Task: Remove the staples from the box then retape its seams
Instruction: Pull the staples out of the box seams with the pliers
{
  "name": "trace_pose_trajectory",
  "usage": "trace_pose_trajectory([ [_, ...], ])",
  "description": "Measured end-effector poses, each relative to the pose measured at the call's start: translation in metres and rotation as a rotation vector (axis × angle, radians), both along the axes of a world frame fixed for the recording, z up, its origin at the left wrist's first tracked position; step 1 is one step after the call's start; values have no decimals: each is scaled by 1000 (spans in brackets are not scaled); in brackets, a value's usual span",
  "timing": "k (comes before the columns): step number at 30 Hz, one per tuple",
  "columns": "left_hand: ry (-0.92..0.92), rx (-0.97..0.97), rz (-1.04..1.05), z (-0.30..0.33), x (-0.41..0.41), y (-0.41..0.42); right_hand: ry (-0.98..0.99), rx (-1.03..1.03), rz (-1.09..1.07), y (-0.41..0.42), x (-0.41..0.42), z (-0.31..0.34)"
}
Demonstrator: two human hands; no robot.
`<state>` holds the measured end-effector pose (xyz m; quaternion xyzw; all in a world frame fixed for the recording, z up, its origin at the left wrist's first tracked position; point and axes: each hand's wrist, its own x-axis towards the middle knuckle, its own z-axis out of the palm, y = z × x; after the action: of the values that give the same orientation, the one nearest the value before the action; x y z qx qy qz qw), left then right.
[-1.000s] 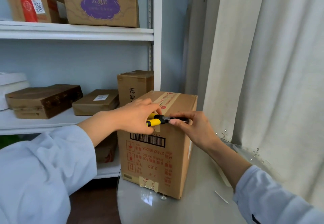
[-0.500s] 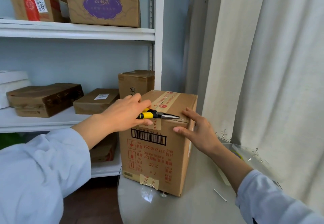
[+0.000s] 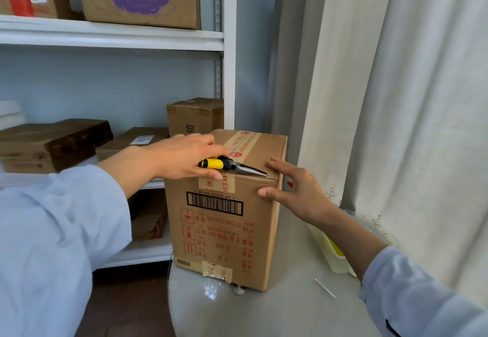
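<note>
A tall brown cardboard box with a barcode and red print stands on a round glass table. Printed tape runs along its top seam and down the front. My left hand is shut on yellow-handled needle-nose pliers. Their closed jaws point right, with the tip at a small staple near the box's top front right corner. My right hand rests open against that corner, fingers spread, thumb on the front face.
A white shelf unit with several cardboard boxes stands behind and left of the table. A pale curtain hangs on the right. A clear plastic container sits under my right forearm, and a thin white stick lies on the glass.
My right hand let go of the pliers' jaws and moved to the box's front right corner. My left hand pushed the pliers rightward along the top edge until the tip reached the corner.
</note>
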<state>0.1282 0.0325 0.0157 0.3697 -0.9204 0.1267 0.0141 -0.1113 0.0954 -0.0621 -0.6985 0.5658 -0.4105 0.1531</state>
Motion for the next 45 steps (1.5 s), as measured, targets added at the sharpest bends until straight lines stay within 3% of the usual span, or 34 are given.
trace_pose_trajectory([
  [12,-110,-65,2,12,-15,-1,-9,38,47,-3,-5,2],
  [20,13,-148,18,-6,-10,26,-35,34,58,-2,-3,2],
  [27,101,-357,196,-36,-25,67,-47,19,41,-1,-2,1],
  [33,178,-392,312,-60,-34,79,-48,9,44,-1,-2,1],
  [45,15,-303,141,-3,-18,45,-54,16,64,-7,-7,-2],
])
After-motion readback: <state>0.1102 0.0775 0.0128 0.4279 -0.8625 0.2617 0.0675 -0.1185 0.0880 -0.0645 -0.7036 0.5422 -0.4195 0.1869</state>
